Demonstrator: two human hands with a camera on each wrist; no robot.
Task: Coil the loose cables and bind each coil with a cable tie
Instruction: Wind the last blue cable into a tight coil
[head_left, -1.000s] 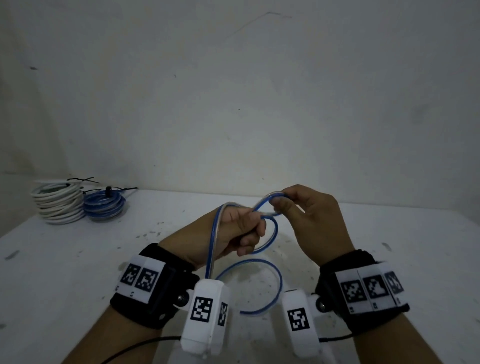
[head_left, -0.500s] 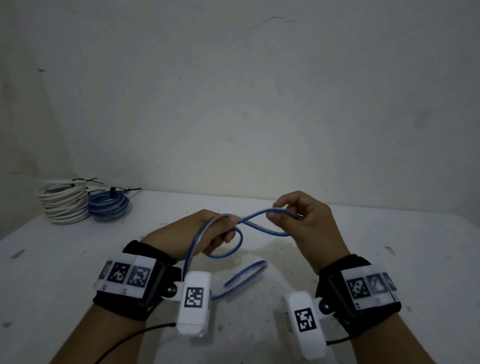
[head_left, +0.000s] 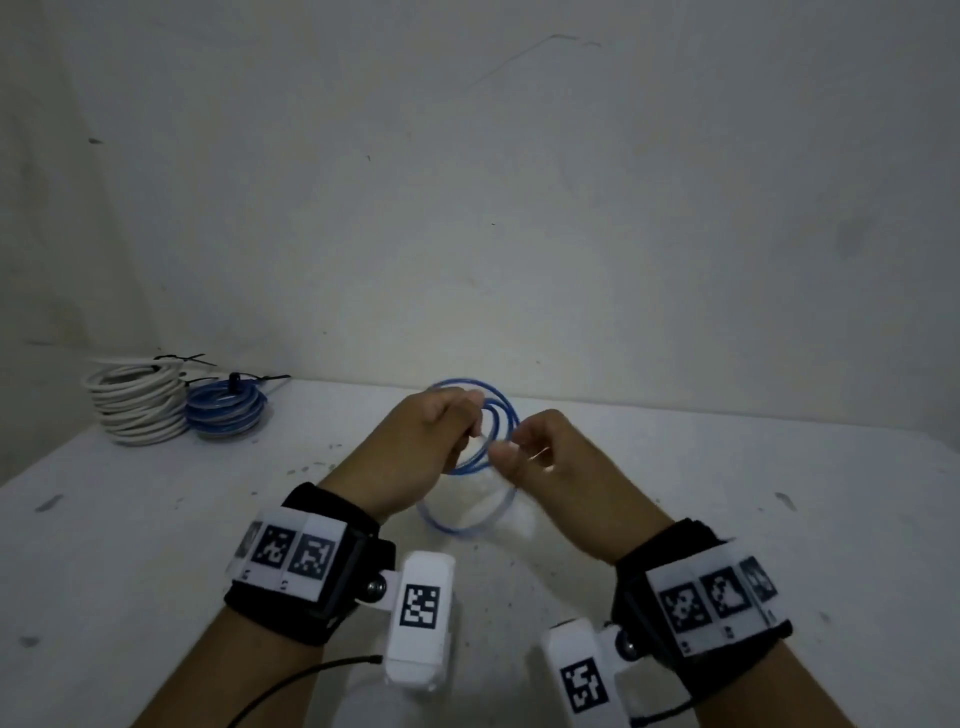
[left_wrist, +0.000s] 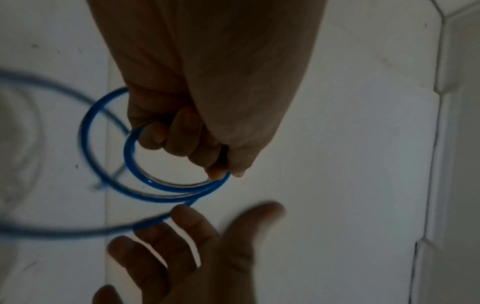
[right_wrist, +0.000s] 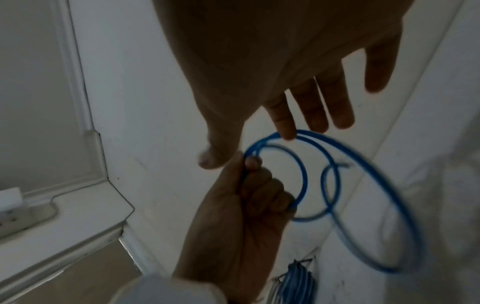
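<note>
A thin blue cable (head_left: 500, 410) stands in several round loops above the white table (head_left: 753, 519). My left hand (head_left: 434, 439) grips the loops where they meet, fingers curled round them (left_wrist: 182, 142). A larger loose loop (head_left: 467, 522) hangs below the hands. My right hand (head_left: 535, 454) is just right of the coil, its fingers straight and spread (right_wrist: 319, 102). One fingertip touches the outer loop (right_wrist: 287, 132). In the left wrist view the right hand (left_wrist: 197, 246) lies open under the cable (left_wrist: 161, 186). A free cable end (right_wrist: 344, 164) shows inside the loops.
At the table's back left stand a white coil (head_left: 137, 408) and a smaller blue coil (head_left: 226, 413), each bound with a black tie. A bare wall rises behind the table. Wrist cameras and a black lead hang below my forearms.
The cable went from a twisted figure-eight to round stacked loops in my left hand. Both hands moved away from me. My right hand released its pinch and opened.
</note>
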